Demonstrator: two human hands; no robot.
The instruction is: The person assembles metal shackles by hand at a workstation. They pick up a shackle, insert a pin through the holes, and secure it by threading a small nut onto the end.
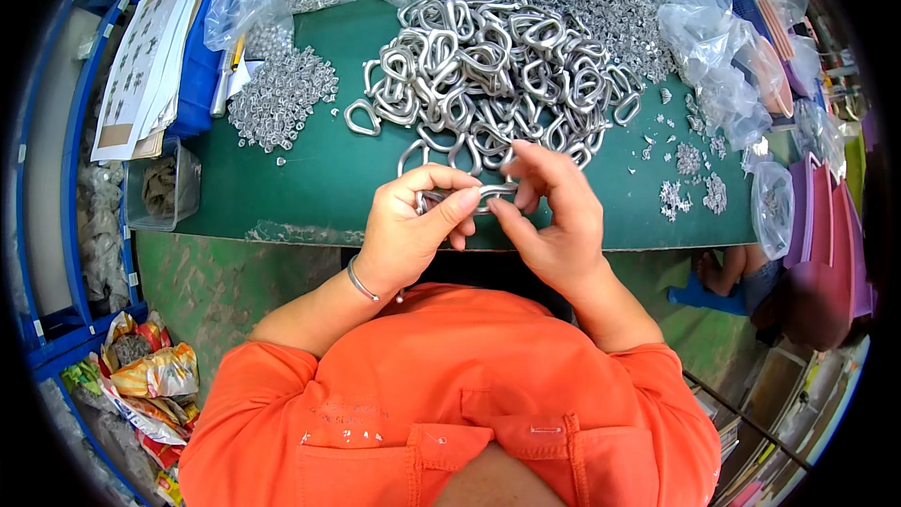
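Note:
Near the table's front edge, my left hand (413, 222) pinches a bent silver metal ring (490, 192) between thumb and fingers. My right hand (560, 222) is at the ring's right end, its thumb and fingers curled about it, with the index finger raised above. Part of the ring is hidden by my left fingers. Just beyond both hands lies a large heap of similar rounded metal rings (488, 66), some of them loose at its near and left sides.
Small clear plastic pieces (282, 99) are piled at left on the green table (272, 190), with more small parts (601, 14) behind the rings. A clear tub (161, 190) and blue bin (199, 66) stand left. Plastic bags (709, 56) line the right. A person (751, 282) sits at far right.

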